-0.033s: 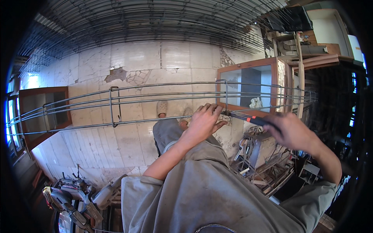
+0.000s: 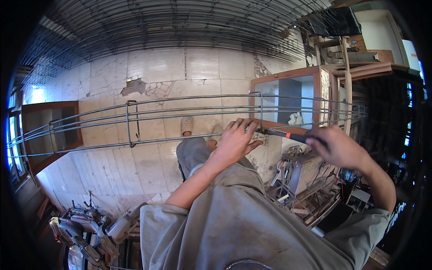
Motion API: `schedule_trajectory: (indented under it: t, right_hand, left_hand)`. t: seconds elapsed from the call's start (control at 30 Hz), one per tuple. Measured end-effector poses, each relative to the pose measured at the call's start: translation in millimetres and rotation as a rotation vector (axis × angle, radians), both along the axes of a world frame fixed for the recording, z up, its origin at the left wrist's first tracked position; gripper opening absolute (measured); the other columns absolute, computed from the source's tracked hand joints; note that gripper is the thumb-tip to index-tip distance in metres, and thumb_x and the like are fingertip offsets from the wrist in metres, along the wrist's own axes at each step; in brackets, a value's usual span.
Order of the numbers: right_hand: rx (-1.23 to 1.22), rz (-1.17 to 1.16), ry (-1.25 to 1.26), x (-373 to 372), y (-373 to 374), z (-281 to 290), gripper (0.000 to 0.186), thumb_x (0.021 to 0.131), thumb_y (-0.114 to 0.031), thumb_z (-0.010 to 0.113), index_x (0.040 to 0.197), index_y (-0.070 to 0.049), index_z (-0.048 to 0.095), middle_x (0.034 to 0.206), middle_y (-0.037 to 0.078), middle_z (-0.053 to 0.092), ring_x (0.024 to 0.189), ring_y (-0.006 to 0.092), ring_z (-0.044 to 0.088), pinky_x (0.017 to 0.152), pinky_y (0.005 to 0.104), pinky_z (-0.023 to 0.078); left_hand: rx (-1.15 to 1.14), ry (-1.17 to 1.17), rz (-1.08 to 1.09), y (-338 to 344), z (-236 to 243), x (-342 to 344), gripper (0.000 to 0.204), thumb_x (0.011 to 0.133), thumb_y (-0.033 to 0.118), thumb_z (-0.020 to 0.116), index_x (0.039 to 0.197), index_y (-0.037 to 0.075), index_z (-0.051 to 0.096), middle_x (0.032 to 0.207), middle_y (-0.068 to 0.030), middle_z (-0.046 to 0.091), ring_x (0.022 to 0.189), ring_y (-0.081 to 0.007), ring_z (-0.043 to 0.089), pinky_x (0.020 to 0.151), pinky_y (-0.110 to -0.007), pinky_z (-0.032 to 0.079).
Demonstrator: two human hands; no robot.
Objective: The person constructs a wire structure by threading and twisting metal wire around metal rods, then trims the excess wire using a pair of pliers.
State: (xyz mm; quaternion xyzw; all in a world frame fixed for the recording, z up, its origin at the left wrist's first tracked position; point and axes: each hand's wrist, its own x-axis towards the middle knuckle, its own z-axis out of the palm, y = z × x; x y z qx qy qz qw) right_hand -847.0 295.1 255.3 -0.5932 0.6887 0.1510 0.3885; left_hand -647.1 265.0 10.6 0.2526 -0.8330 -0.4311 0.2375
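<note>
Pressing left hand point(image 2: 236, 139) over lower rod of steel rebar cage point(image 2: 193, 109), fingers bent close together, thumb apart; cannot tell if truly pinching rod
Closing right hand point(image 2: 335, 146) around dark pincers-like tool point(image 2: 292, 136), orange band, at 3 o'clock, tip at stirrup point(image 2: 261, 112) corner just beside left hand
Find cage across middle, 9 to 3 o'clock
Could slip off corner with poor bite, then jab left thumb, judging by closeness
Could roll cage with hard uneven pull, maybe dropping onto clogs point(image 2: 187, 123) near centre; cannot see support
Containers: glass-fronted wooden cabinet point(image 2: 285, 76) at 2 o'clock, white crumpled item point(image 2: 295, 119) against glass, cannot tell inside or on top; second wood-framed cabinet point(image 2: 49, 105) at 9 o'clock, contents unreadable
</note>
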Motion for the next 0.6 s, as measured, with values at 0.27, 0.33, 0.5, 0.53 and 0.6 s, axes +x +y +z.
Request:
schedule_trajectory:
  t: [0.27,0.33,0.5,0.53,0.6]
  right_hand:
    - [0.228,-0.274,-0.071,-26.5,-2.9,-9.3,0.031,0.102,-0.026,0.051,0.113,-0.001,0.066,0.074,0.013,0.063,0.063,0.0176,0.066,0.060,0.0331,0.054]
    - [0.105,-0.083,0.014,-23.4,4.2,-10.7,0.031,0.100,-0.027,0.053,0.115,-0.002,0.065,0.082,0.013,0.065,0.066,0.0202,0.066,0.063,0.0348,0.054]
    - [-0.256,0.786,0.715,28.9,37.7,-2.2,0.048,0.091,-0.025,0.058,0.135,-0.008,0.054,0.116,0.013,0.061,0.095,0.0271,0.064,0.080,0.0393,0.053]
    - [-0.417,1.051,0.817,29.8,44.3,-6.6,0.053,0.089,-0.025,0.058,0.139,-0.009,0.051,0.119,0.013,0.060,0.099,0.0271,0.063,0.083,0.0394,0.053]
    - [-0.438,1.100,0.850,7.9,55.2,-25.1,0.064,0.085,-0.025,0.056,0.145,-0.008,0.044,0.123,0.014,0.057,0.104,0.0288,0.060,0.088,0.0422,0.051]
  left_hand:
    - [0.161,0.265,-0.283,7.2,17.5,-45.8,0.074,0.078,0.027,0.078,0.140,0.005,0.044,0.124,-0.0159,0.059,0.114,-0.0351,0.056,0.097,-0.045,0.044]
    - [0.164,0.296,-0.259,10.4,17.2,-56.8,0.050,0.081,0.023,0.076,0.121,0.004,0.052,0.105,-0.0179,0.065,0.098,-0.0373,0.062,0.083,-0.045,0.048]
    - [0.298,0.356,-0.314,11.1,-1.6,-75.7,0.028,0.086,0.017,0.072,0.093,0.002,0.049,0.085,-0.0189,0.064,0.081,-0.0407,0.062,0.068,-0.046,0.048]
    - [0.310,0.360,-0.313,10.7,-0.6,-74.9,0.029,0.086,0.018,0.072,0.095,0.002,0.050,0.085,-0.0189,0.064,0.081,-0.0408,0.062,0.069,-0.046,0.048]
    - [0.330,0.379,-0.315,8.6,5.4,-74.5,0.030,0.086,0.019,0.073,0.098,0.002,0.053,0.084,-0.0190,0.064,0.083,-0.0409,0.062,0.071,-0.046,0.048]
